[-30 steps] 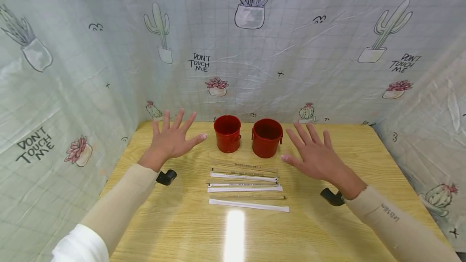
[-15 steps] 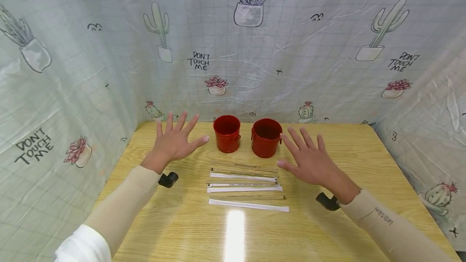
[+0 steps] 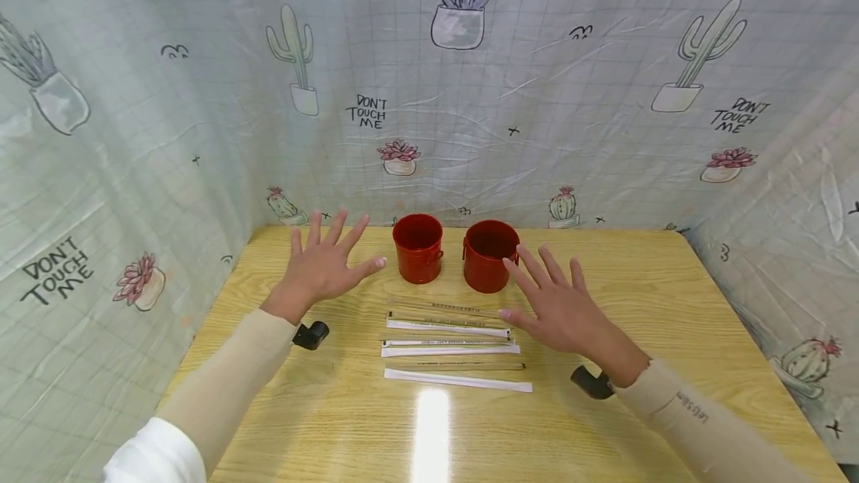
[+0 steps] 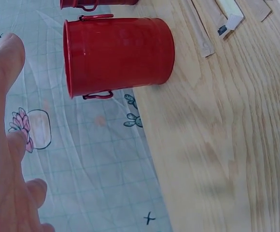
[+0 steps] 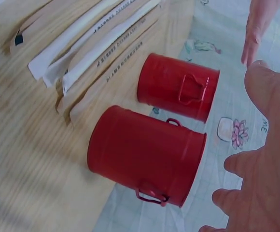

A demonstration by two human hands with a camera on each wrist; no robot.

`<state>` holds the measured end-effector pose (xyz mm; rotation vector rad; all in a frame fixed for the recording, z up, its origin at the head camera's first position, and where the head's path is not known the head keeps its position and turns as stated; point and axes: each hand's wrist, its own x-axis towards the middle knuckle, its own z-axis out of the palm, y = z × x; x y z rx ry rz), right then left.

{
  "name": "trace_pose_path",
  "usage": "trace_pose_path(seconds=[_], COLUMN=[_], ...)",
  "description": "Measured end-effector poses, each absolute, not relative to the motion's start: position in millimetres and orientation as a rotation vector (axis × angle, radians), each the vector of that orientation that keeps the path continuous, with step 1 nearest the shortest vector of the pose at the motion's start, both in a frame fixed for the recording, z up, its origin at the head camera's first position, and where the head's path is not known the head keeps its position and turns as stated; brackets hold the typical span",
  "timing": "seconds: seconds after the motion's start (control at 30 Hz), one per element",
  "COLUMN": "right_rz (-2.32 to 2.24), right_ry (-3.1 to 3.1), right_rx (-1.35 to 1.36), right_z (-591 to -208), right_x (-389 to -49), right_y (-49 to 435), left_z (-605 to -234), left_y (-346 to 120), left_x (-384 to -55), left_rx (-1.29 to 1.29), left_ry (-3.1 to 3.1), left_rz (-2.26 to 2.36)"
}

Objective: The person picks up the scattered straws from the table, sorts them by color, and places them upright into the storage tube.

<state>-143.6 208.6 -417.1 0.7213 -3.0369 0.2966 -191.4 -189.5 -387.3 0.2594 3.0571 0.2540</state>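
My left hand (image 3: 322, 267), fingers spread and holding nothing, hovers left of the left red bucket (image 3: 419, 259). Spread in the same way, my right hand (image 3: 560, 311) is at the right red bucket (image 3: 485, 270), and its fingertips overlap that bucket's right side in the head view. Both small metal buckets stand upright with little side handles; the right wrist view shows a handle (image 5: 191, 89) on the left one. In front of them lies a row of several long, thin paper-wrapped sticks, some brown (image 3: 463, 365), some white (image 3: 456, 379).
The light wood table (image 3: 322, 423) ends at the back against a cactus-printed curtain (image 3: 523, 95), which also rises on both sides. A black wrist camera mount hangs under each wrist, the left one (image 3: 312, 335) and the right one (image 3: 592, 382).
My right hand has moved left and slightly nearer to me, toward the right bucket and the sticks. My left hand has shifted slightly right. Buckets and sticks stay where they were.
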Motion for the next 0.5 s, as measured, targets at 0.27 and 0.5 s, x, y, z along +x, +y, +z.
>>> trace_pose_path(seconds=[0.27,0.5], right_rz=[0.32,0.33], right_ry=[-3.015,-3.028], right_rx=[0.744,0.758], right_z=[-418.0,-420.4], right_x=[-141.9,-140.4], right_y=[202.2,197.6], left_z=[-386.9,-392.0], left_y=[-181.9,-171.6], left_x=[-194.2,-190.6], left_rx=[0.279,0.285], left_ry=[3.06,3.029], left_rz=[0.25,0.265])
